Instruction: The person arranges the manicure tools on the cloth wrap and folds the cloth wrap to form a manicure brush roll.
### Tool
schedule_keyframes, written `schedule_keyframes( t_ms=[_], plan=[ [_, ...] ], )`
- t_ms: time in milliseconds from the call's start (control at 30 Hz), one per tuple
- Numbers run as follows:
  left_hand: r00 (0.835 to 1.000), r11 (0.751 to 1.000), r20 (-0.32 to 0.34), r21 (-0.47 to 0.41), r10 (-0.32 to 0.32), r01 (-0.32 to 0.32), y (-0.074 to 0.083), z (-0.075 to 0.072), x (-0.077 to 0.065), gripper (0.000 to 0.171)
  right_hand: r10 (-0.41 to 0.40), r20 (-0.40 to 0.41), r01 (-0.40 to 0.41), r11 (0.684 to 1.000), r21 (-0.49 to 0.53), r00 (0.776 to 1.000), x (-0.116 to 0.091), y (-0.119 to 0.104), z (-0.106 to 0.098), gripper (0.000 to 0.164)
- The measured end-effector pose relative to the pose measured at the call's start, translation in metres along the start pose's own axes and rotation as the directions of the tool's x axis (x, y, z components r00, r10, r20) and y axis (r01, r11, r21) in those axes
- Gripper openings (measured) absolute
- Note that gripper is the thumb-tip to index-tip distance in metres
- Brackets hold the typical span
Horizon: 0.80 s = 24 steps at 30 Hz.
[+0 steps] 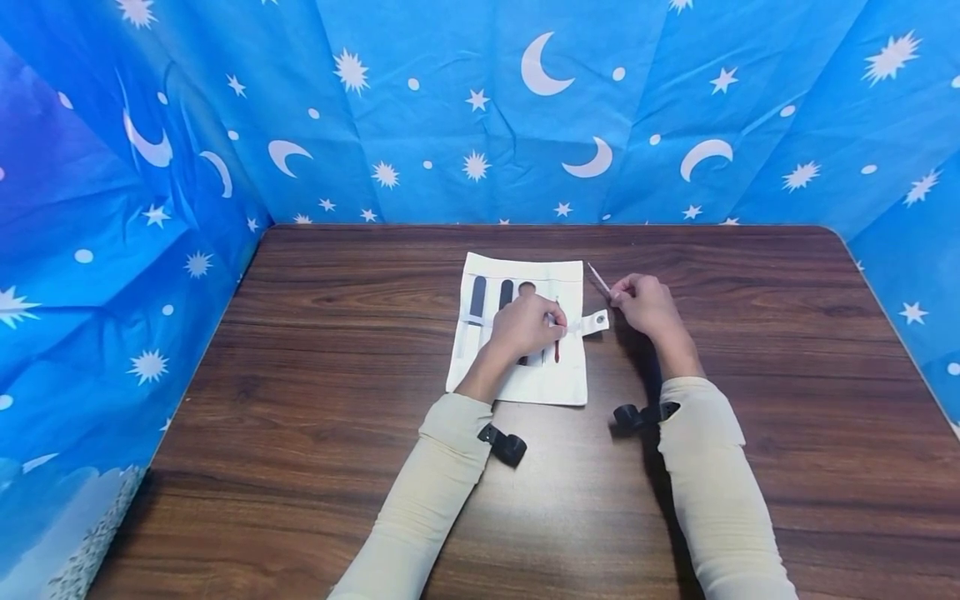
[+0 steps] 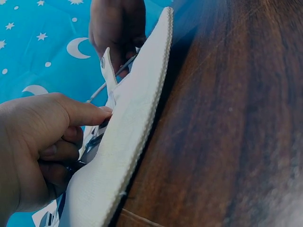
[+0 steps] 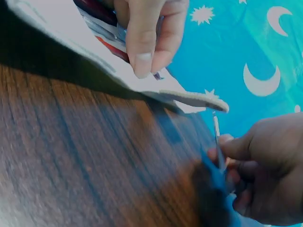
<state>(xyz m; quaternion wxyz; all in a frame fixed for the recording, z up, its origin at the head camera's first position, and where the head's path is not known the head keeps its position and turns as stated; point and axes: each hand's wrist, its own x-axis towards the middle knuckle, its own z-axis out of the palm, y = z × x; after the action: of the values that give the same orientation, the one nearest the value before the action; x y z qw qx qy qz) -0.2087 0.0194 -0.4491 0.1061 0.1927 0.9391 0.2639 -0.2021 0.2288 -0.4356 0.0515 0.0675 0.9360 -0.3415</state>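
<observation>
A white tool case [image 1: 517, 392] lies unfolded on the table with several tools in its slots. Two have dark, rounded ends, and a slim red-ended tool [image 1: 557, 352] sits by the right side. My left hand [image 1: 528, 325] is over the case, thumb and forefinger pinching its elastic band [image 2: 111, 100] near the right edge. To the right of the case, my right hand [image 1: 648, 307] pinches a slender, pale, pointed tool [image 1: 598, 278] between thumb and fingers. Its tip points up and left, away from me. The snap strap [image 1: 596, 322] sticks out between the hands.
The dark wood table [image 1: 322, 350] carries the case near its far side. Blue cloth [image 1: 450, 108] printed with moons and stars hangs behind and at both sides. Each sleeve bears a black wrist camera, the left one [image 1: 510, 448] and the right one [image 1: 633, 417].
</observation>
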Motion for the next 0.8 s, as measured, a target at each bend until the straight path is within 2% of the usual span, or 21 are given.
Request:
schedule_keyframes(
  t_ms=[167, 300, 433, 600, 800],
  plan=[
    [1.0, 1.0, 0.001, 0.005, -0.001, 0.001, -0.0003, -0.0005, -0.0001, 0.007, -0.063, -0.042, 0.069, 0.987, 0.146, 0.997, 0.0032, 0.0072, 0.0003, 0.026],
    [1.0, 1.0, -0.004, 0.007, -0.004, 0.004, -0.0002, -0.0008, 0.0, 0.006, -0.072, -0.024, 0.076, 0.96, 0.271, 0.997, 0.0049, 0.008, -0.0019, 0.032],
    [1.0, 1.0, -0.003, 0.005, -0.004, 0.004, 0.0003, -0.0005, -0.0002, 0.007, -0.072, 0.032, 0.054, 0.918, 0.392, 0.997, 0.0067, 0.0081, -0.0036, 0.038],
    [1.0, 1.0, -0.003, 0.009, -0.008, 0.008, 0.0013, -0.0006, 0.0, 0.007, -0.089, 0.106, 0.018, 0.845, 0.534, 0.99, 0.0087, 0.0065, -0.004, 0.043],
    [1.0, 1.0, 0.002, 0.019, -0.019, 0.019, 0.0016, -0.0007, 0.0003, 0.006, -0.129, 0.103, 0.041, 0.799, 0.6, 0.986, 0.0108, 0.0017, -0.0009, 0.038]
  ],
)
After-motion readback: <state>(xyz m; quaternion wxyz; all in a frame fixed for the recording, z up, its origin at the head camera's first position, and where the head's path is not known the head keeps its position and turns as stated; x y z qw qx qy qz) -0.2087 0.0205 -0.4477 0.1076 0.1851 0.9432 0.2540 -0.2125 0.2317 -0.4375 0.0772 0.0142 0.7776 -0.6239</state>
